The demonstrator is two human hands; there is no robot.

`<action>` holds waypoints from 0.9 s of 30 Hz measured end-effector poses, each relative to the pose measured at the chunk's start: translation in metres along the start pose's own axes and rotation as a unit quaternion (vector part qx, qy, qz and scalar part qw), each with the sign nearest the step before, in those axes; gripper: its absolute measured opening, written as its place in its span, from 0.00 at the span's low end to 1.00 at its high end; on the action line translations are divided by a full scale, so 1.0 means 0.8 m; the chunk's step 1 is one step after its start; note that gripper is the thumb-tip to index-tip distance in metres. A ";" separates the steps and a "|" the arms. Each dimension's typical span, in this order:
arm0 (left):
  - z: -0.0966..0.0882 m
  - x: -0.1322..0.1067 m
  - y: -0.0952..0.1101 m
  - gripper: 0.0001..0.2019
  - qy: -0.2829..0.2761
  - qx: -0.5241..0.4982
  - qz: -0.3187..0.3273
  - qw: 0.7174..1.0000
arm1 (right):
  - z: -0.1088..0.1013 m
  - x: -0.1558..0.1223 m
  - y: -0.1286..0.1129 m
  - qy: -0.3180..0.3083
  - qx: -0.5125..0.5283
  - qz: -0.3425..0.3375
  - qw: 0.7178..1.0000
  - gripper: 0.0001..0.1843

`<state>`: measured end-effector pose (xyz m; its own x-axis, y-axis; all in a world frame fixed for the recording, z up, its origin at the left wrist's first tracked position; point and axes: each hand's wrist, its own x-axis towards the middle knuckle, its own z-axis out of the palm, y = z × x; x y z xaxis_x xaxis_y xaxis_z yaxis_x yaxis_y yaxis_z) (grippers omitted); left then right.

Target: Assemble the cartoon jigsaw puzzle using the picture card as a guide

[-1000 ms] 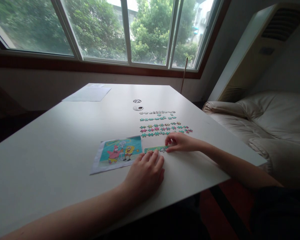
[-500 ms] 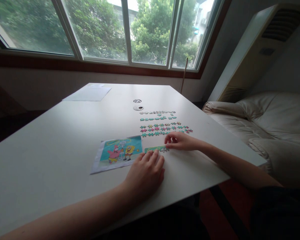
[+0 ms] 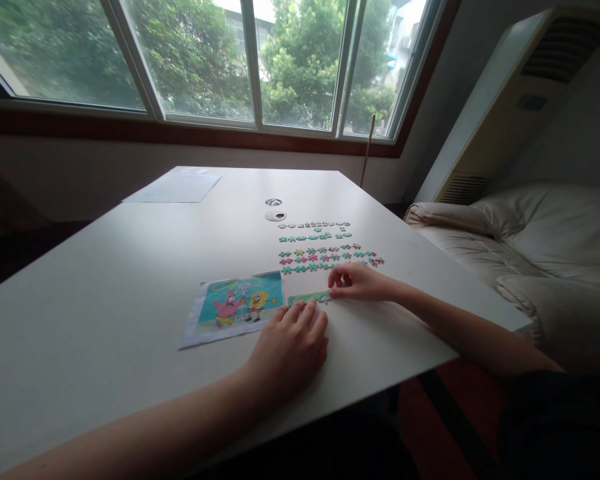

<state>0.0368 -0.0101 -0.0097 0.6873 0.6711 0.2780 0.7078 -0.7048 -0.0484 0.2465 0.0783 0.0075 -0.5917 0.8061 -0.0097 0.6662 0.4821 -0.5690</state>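
A short strip of joined jigsaw pieces (image 3: 307,297), green and teal, lies on the table just right of a cartoon reference picture (image 3: 240,303). My left hand (image 3: 291,343) rests palm down with its fingertips at the strip's near edge, covering part of it. Its fingers lie spread and slightly bent. At the strip's right end, the thumb and index finger of my right hand (image 3: 363,283) are pinched at a jigsaw piece, mostly hidden by the fingertips. Beyond the hands, loose jigsaw pieces (image 3: 313,258) are laid out in several rows.
Two small round objects (image 3: 275,216) lie past the rows. Sheets of white paper (image 3: 175,187) rest at the table's far left. The white table (image 3: 105,300) has its near edge close to my body. A cream sofa (image 3: 465,247) stands to the right.
The view shifts very slightly. Both hands stay in nearly the same places at the strip, and the loose pieces look unmoved.
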 end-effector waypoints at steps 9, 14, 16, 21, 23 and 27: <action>-0.001 0.001 0.001 0.13 -0.002 -0.001 -0.002 1.000 | 0.000 0.001 -0.004 -0.003 0.010 0.005 1.000 0.10; -0.003 0.002 0.001 0.13 -0.001 0.004 -0.002 1.000 | -0.002 -0.001 -0.001 -0.010 0.023 -0.005 1.000 0.10; -0.002 0.002 0.001 0.13 -0.003 0.005 -0.002 1.000 | -0.006 -0.001 0.003 -0.018 0.033 -0.014 0.999 0.10; -0.001 0.002 0.000 0.14 -0.008 0.005 -0.002 1.000 | -0.014 0.001 0.008 -0.025 0.045 -0.033 0.998 0.10; -0.002 0.002 0.000 0.14 -0.009 0.006 -0.004 1.000 | -0.014 0.000 0.007 -0.038 0.047 -0.039 0.997 0.11; -0.005 0.002 0.001 0.14 -0.007 0.004 -0.002 1.000 | -0.012 -0.001 0.003 -0.034 0.032 -0.038 0.998 0.10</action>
<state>0.0378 -0.0108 -0.0057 0.6860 0.6775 0.2653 0.7123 -0.6998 -0.0549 0.2527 0.0818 0.0140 -0.6702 0.7419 -0.0200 0.5898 0.5160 -0.6212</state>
